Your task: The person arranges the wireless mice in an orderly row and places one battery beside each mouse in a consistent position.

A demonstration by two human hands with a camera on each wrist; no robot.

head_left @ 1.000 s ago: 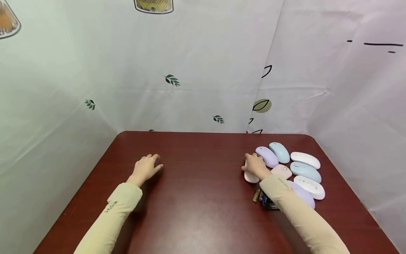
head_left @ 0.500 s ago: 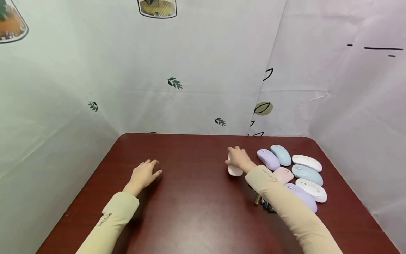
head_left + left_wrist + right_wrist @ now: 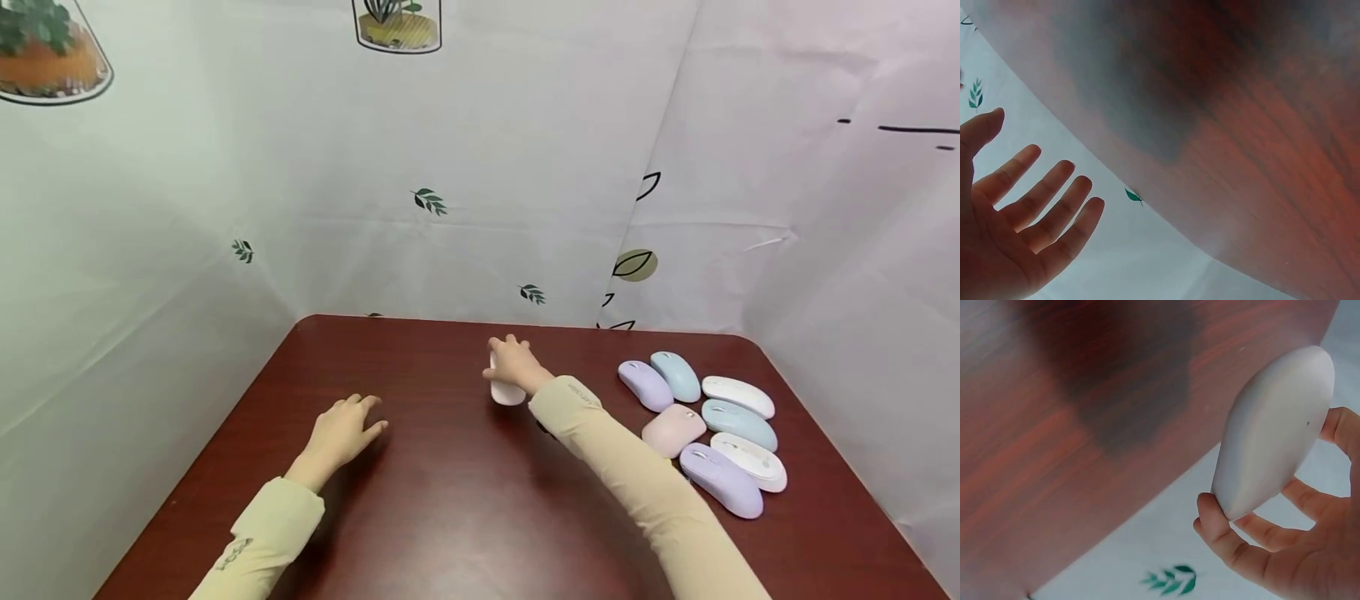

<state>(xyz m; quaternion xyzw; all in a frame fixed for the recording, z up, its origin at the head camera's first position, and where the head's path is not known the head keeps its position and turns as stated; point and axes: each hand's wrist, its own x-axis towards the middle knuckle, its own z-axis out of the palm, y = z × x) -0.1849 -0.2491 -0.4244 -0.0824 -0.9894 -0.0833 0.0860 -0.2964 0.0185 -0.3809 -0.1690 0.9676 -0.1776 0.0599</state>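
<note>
A white mouse [image 3: 1279, 425] is gripped in the right hand [image 3: 516, 364], pinched along its sides between thumb and curled fingers, so the grip's basically only as wide as the mouse itself. It's held over the far middle of the dark red table [image 3: 442, 475], well apart from the rest; whether the tabletop is touched can't really be told. A tiny dark dot can be made out on it from the right wrist. The left hand [image 3: 341, 431] is held over the left side, fingers spread and slightly bent, with nothing gripped.

As for writing, small dark lettering is printed on the left sleeve [image 3: 262, 525] and the right sleeve [image 3: 637, 475], but it's too blurry to be read. Seven more are bunched together on the right: two lavender mice [image 3: 722, 481], two pale blue mice [image 3: 738, 425], two other white mice [image 3: 738, 397] and a pink mouse [image 3: 673, 431]. Faint grey marks can be seen on the nearer white one, also unreadable.
</note>
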